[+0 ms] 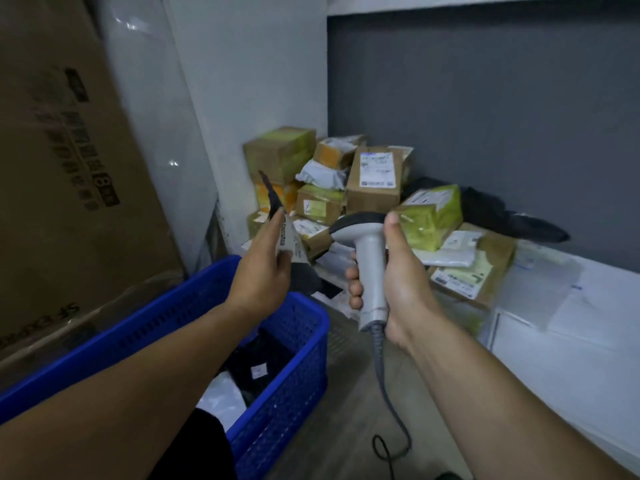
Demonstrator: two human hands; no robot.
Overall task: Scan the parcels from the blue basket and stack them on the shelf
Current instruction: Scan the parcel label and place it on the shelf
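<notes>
Grip first: our left grip [266, 271] pinches a thin, dark parcel [291, 240] by its lower edge, thumb on the near face. Our right grip [398, 278] is curled round the handle of a grey scanner [369, 247], thumb lying up along it. The scanner head points left at the parcel, just beside it.

The parcel is a flat black bag, held up tilted, with a white label on the side facing the scanner. It hangs above the far end of the blue basket [304, 306], in front of the stacked parcels [374, 181] on the shelf [571, 323].

The label's print is too blurred for us to read. Our palm hides the bag's bottom corner, our left forearm covers part of the basket, and the scanner's cable [384, 375] runs out of frame below.
</notes>
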